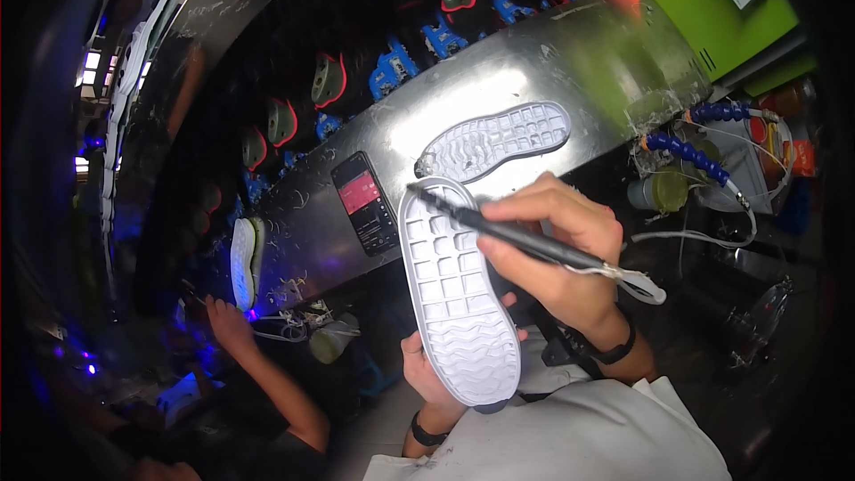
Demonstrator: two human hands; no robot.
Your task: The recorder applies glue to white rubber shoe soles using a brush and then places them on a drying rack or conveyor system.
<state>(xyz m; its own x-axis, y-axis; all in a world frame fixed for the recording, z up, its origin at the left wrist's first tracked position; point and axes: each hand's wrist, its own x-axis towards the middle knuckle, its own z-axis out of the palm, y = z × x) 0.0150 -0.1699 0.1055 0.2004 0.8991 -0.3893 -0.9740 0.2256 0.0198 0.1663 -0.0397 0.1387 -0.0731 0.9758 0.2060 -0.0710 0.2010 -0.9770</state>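
My left hand (426, 376) grips a white shoe sole (470, 349) from beneath, its thumb and fingertips showing at the two edges. The sole's cavity side faces up, with square cells toward the far end and wavy ribs toward the near end. Closed around a slim black-handled brush (543, 245), my right hand (570, 245) is over the sole's right side. The brush's dark tip is at the far end of the sole; whether it touches is hard to tell. A pale cord loop hangs from the handle's end. A second, greyer sole (508, 138) lies on the metal bench just beyond.
A phone (361, 196) with a lit screen lies on the metal bench (588, 62). Behind run blue holders (392, 69) with red-rimmed parts. Blue flexible hoses (686, 156) and a jar (663, 191) are at right. At left, a co-worker's hand (230, 325) is near another white sole (242, 263).
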